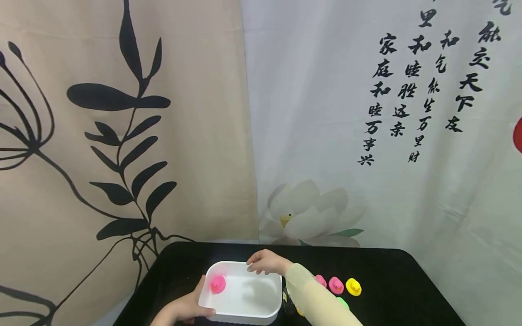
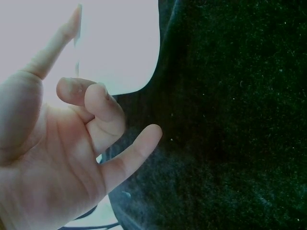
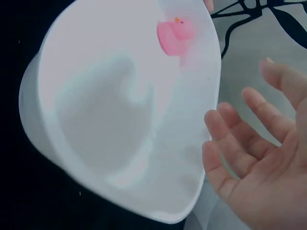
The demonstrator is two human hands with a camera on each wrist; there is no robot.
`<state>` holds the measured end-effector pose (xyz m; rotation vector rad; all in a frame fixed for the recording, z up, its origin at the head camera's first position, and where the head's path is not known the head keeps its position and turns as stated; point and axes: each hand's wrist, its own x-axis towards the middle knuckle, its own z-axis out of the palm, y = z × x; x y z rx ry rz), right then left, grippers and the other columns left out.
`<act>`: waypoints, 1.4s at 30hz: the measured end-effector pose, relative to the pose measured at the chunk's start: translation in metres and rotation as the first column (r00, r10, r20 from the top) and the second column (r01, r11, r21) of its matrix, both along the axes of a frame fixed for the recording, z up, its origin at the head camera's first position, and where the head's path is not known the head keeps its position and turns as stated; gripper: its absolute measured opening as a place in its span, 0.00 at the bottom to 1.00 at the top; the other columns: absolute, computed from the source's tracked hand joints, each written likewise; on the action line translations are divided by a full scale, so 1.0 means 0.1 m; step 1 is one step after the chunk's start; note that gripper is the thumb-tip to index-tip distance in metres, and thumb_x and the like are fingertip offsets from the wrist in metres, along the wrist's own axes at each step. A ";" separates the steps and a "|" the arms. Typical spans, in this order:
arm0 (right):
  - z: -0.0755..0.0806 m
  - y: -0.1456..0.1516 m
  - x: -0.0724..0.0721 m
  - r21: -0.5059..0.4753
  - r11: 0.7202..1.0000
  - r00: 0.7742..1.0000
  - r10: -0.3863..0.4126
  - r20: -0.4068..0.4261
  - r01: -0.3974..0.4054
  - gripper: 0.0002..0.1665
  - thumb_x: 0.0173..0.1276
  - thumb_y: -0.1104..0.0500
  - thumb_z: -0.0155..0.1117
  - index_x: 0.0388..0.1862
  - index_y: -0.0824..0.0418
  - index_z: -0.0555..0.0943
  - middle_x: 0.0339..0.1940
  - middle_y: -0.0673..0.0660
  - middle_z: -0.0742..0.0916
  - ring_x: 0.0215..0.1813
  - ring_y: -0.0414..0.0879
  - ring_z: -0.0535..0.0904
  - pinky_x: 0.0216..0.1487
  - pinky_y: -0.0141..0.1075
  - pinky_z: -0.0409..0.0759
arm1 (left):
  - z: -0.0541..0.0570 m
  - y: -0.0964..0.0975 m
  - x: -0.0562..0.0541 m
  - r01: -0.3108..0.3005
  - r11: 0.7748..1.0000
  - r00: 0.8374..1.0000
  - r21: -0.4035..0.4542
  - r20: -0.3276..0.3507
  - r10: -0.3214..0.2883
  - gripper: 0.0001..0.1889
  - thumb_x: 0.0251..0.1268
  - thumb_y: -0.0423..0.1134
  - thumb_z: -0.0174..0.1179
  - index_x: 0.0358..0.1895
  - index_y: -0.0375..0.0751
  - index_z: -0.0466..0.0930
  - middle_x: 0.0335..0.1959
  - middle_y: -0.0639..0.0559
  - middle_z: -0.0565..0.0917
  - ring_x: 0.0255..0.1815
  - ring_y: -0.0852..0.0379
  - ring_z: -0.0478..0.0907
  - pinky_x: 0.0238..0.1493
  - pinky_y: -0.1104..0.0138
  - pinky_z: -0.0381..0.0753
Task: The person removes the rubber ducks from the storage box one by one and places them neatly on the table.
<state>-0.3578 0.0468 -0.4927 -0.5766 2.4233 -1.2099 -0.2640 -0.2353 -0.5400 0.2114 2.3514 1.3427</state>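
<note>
My left hand [image 1: 183, 307] holds a white plastic tub [image 1: 244, 318] by its left side, at the near corner. In the left wrist view the thumb and bent fingers are at the tub's edge [image 2: 124, 57], and the little finger stands out. A small pink rubber duck [image 1: 218, 284] lies inside the tub at its left end; the right wrist view shows that duck [image 3: 177, 36] as well. Over the tub's far right rim is my right hand [image 1: 267, 262], fingers loosely spread with nothing held. Its fingertips overlap the rim in the right wrist view.
Right of the tub, two pink ducks [image 1: 336, 285] and a yellow duck [image 1: 353, 287] sit on the black-covered table [image 1: 391, 290]. The right sleeve [image 1: 314, 294] partly hides a green one [image 1: 343, 302]. A printed curtain [image 1: 212, 136] hangs behind the table.
</note>
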 end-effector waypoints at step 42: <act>-0.41 -0.91 0.13 -0.191 0.968 0.978 -0.133 0.160 0.163 0.14 0.61 0.60 0.68 0.45 0.65 0.83 0.37 0.53 0.84 0.40 0.59 0.80 0.38 0.55 0.77 | 0.00 -0.03 0.01 0.115 0.972 0.993 0.203 -0.004 -0.117 0.59 0.60 0.40 0.67 0.71 0.28 0.20 0.67 0.19 0.39 0.56 0.38 0.69 0.57 0.51 0.77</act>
